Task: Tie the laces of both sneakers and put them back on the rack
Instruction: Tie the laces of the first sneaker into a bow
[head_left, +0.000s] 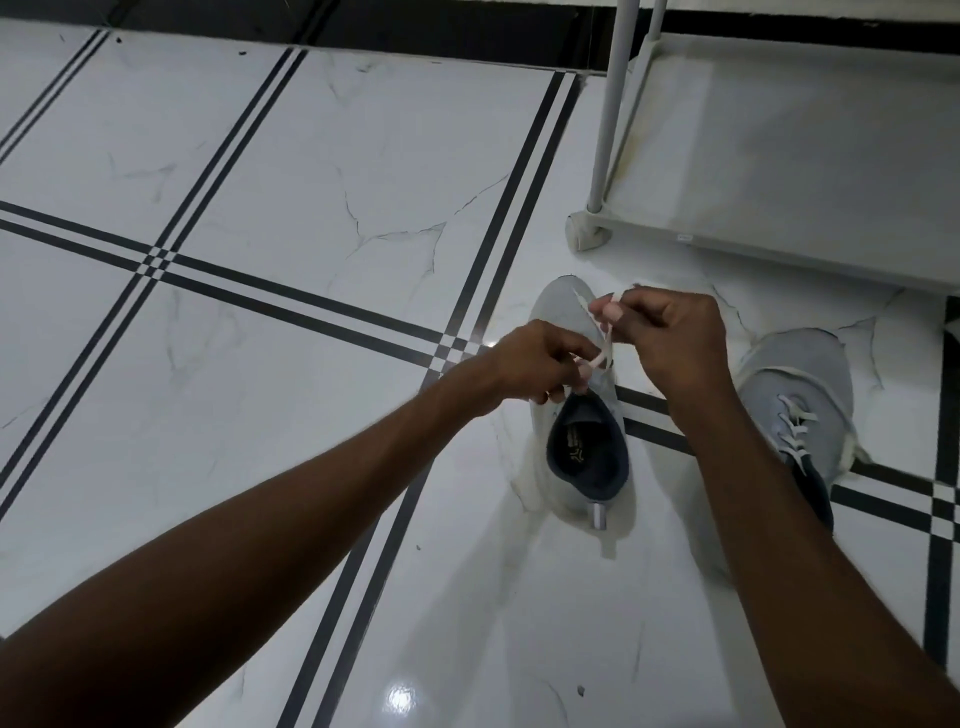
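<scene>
Fingers: both sets are pinching the white lace (602, 353), the left hand (540, 364) gripping its lower stretch and the right hand (670, 338) gripping its upper end, so the lace is running taut and slanted between them.
Arms: both bare forearms are reaching forward from the bottom edge, converging above the shoe (the right one is crossing in front of the second shoe's heel).
Near sneaker (582, 415): it is sitting upright on the floor directly beneath the hands, toe pointing away, with a pale grey knit upper, white sole, dark navy lining and a small pull tab at the heel.
Writing: a faint gold print is showing on the insole, too small to read.
Second sneaker (800, 410): it is lying just to the right, well apart from the hands, same grey and navy, its white laces crossing up the front.
Floor (311, 182): white marble-look tiles are meeting at double dark stripes.
Rack (779, 156): its light grey bottom shelf and upright poles are standing beyond the shoes, upper right.
</scene>
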